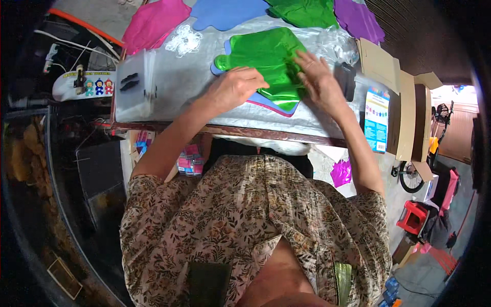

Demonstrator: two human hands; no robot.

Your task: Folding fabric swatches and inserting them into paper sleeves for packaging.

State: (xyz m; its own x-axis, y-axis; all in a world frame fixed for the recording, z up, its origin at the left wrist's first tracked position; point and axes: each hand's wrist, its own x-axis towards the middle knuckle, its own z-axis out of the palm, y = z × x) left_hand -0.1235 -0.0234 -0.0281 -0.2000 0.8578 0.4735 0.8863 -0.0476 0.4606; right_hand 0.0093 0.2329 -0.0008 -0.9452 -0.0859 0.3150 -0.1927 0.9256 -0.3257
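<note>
A shiny green foil balloon (258, 48), uninflated and flat, lies at the middle of the table on top of blue and pink foil sheets whose edges stick out below it. My left hand (236, 88) rests on its near left part, fingers stretched toward the right and close together. Over its right side is my right hand (318, 84), fingers apart and slightly blurred, touching the creased foil. Neither hand visibly grips anything.
Pink (153, 25), blue (227, 13), green (304, 13) and purple foil piles (359, 20) line the far edge. White string (183, 41) lies left, near a clear plastic sleeve (134, 84). Rightward are a black object (345, 82), a printed package (377, 120) and an open cardboard box (381, 64).
</note>
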